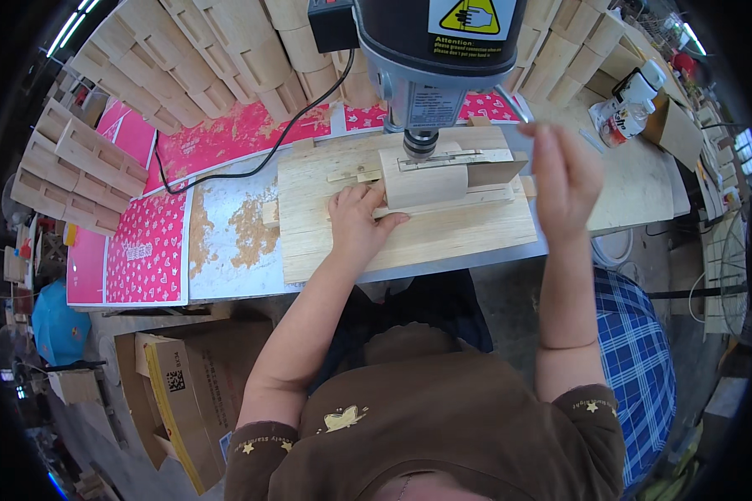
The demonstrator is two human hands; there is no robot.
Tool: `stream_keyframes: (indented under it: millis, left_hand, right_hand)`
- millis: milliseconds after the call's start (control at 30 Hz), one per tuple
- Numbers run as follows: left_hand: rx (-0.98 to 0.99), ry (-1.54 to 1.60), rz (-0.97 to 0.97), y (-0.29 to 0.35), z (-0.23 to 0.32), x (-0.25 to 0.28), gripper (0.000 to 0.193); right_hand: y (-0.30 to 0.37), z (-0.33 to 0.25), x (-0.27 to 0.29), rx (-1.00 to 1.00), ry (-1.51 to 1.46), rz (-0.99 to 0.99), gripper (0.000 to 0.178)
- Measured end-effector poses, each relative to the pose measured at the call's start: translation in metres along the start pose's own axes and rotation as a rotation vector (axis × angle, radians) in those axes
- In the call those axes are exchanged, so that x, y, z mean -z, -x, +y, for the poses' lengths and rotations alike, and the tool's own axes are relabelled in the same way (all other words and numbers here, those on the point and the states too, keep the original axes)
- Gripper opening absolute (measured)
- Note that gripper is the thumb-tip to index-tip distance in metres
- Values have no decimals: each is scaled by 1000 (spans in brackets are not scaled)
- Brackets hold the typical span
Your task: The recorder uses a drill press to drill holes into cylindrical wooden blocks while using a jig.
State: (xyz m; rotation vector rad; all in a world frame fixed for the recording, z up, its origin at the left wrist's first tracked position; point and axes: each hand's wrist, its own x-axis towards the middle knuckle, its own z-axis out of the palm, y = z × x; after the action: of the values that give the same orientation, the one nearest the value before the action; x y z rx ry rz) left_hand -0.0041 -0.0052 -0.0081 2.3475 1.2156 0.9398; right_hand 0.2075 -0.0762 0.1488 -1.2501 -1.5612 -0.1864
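Note:
A drill press (434,75) stands over the middle of the bench, its chuck (420,144) just above a pale wooden block (426,185) with a rounded front. The block lies against wooden strips on a flat wooden board (326,250). My left hand (359,219) grips the block's left end, fingers curled at its edge and thumb stretched along the strip in front. To the right of the press, my right hand (566,179) is raised and closed around the end of the metal lever (511,104). A flat wooden piece (497,171) juts from the block's right side.
Stacks of grooved wooden blocks (251,50) line the back and left of the bench. A black cable (288,129) curves across the pink patterned covering, and sawdust (255,230) lies left of the board. Bottles (627,121) stand at the right; a cardboard box (184,401) is below.

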Motion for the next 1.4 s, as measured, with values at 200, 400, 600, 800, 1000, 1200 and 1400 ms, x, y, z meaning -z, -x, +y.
stream_keyframes:
  millis: [200,400,600,800,1000,1200,1400]
  left_hand:
    - [-14,-7,15,0,1,-1,55]
    - [-18,-15,30,0,1,0,55]
    - [-2,4,24,-1,3,1,54]
    - [194,280,-25,-7,6,-4,47]
    - [161,399,16,-12,0,-4,39]
    - [197,614,-33,13,-14,54,31]
    - [198,451,-3,62,-40,135,28]
  right_hand:
    - [51,43,-56,68,-92,171,10]
    - [42,41,-44,169,-83,161,9]
    - [-66,19,-9,13,7,159,21]
    - [-125,53,-36,-76,-285,-12,31]
    - [-14,72,-14,-135,-29,-444,33]
    - [60,58,-30,-54,213,-585,29]
    - [70,40,-25,-12,168,-643,26]
